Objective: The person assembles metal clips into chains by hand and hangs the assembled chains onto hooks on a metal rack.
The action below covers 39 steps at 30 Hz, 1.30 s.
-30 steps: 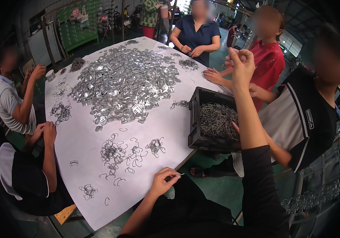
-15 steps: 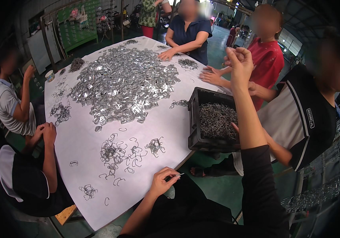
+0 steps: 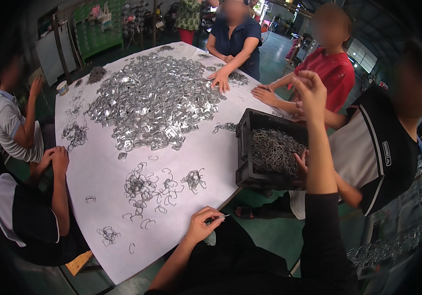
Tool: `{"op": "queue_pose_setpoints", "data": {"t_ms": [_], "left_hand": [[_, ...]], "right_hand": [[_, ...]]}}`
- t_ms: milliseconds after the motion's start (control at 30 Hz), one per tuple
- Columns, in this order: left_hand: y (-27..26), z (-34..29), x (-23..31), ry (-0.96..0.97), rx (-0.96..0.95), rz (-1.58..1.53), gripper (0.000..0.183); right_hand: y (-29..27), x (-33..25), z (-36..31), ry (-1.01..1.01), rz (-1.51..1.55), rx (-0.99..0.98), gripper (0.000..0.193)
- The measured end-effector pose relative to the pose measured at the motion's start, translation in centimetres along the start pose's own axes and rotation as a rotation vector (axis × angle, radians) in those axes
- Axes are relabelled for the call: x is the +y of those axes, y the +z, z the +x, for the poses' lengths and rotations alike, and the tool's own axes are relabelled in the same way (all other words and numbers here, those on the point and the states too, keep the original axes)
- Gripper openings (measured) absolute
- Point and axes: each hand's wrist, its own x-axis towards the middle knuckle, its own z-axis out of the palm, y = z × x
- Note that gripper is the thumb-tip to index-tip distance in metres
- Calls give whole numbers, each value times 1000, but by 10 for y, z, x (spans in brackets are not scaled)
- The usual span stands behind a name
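Observation:
My left hand is closed at the near edge of the table, with a thin, shiny metal piece pinched between thumb and fingers. Raised high at the right, my right hand has its fingers curled together; whatever they hold, if anything, is too small to make out. Just beyond my left hand, loose bent wire hooks lie scattered on the white table cover. A smaller clump of hooks sits nearby. Farther back spreads a big heap of flat silvery metal buckles.
A black plastic crate full of wire hooks stands at the table's right edge, with a co-worker's hand at it. Another co-worker's hand touches the buckle heap. People sit or stand around the table. A small tub stands far left.
My right hand has shifted right and a little lower, still raised. My left hand stays put. The navy-shirted co-worker's hand has moved right along the heap, fingers spread.

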Motion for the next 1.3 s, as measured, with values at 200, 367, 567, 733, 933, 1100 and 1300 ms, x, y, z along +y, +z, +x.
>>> {"op": "queue_pose_setpoints", "data": {"t_ms": [200, 367, 567, 733, 933, 1100, 1300], "left_hand": [[-2, 4, -1, 50, -13, 12, 11], [-6, 2, -2, 26, -34, -17, 8], [-5, -5, -8, -25, -54, -82, 12], [-6, -8, -9, -3, -30, -99, 11], [-3, -5, -12, 41, -8, -135, 11], [-6, -5, -12, 28, -18, -165, 11], [-5, -5, -15, 10, -47, -183, 10]], "right_hand": [[-35, -6, -31, -25, -942, -379, 21], [38, -35, -54, -130, -1020, -458, 19], [204, -37, -144, -282, -280, -1128, 18], [307, -27, -236, -411, -135, -1393, 18], [348, -1, -251, -501, -145, -1451, 19], [349, -9, -217, -330, -53, -1374, 18], [336, -16, -206, -337, -64, -1284, 17]]}}
